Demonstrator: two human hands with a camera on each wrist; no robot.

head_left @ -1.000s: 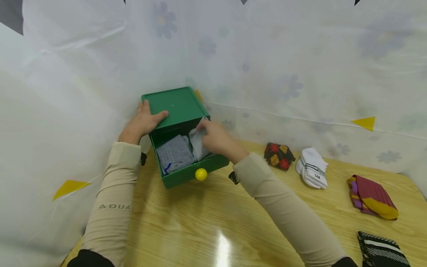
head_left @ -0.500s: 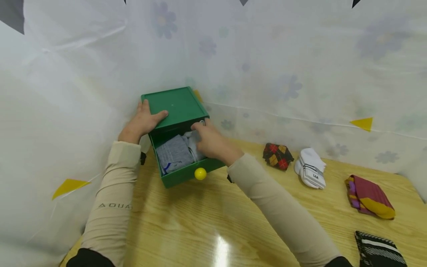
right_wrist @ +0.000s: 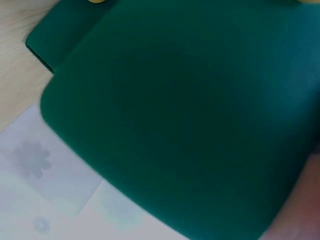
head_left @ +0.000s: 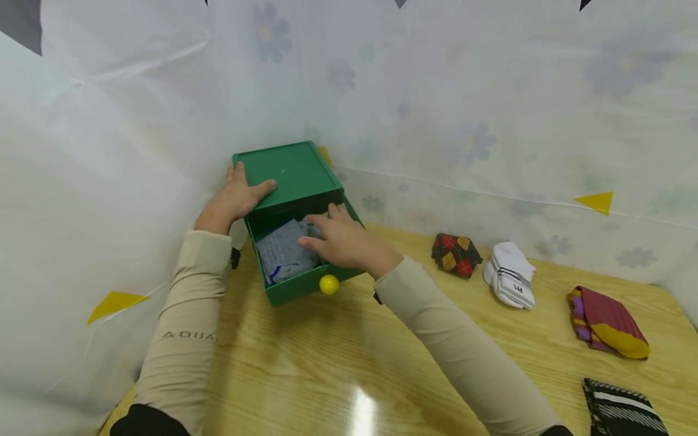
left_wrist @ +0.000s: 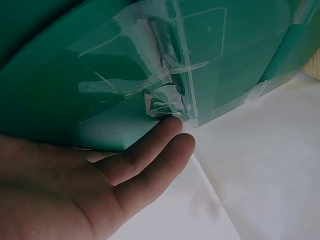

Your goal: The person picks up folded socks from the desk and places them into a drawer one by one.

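A green box [head_left: 289,172] with a pulled-out drawer [head_left: 297,290] stands at the table's back left; a yellow knob [head_left: 329,284] sits on the drawer front. Grey socks [head_left: 280,251] lie folded inside the drawer. My left hand [head_left: 234,197] rests on the box's left top edge, thumb on the lid, fingers straight along its side [left_wrist: 165,145]. My right hand [head_left: 338,239] lies flat in the drawer, its straight fingers pressing on the grey socks. The right wrist view shows only blurred green box wall [right_wrist: 190,115].
Sock pairs lie along the wooden table [head_left: 327,363] to the right: argyle red-black [head_left: 455,254], white [head_left: 511,274], maroon-yellow [head_left: 608,321], black striped [head_left: 624,412] at the front right. A floral plastic sheet [head_left: 463,121] hangs behind and at the left.
My right hand has lowered the grey sock it held into the drawer and flattened out over it. The left hand has not moved.
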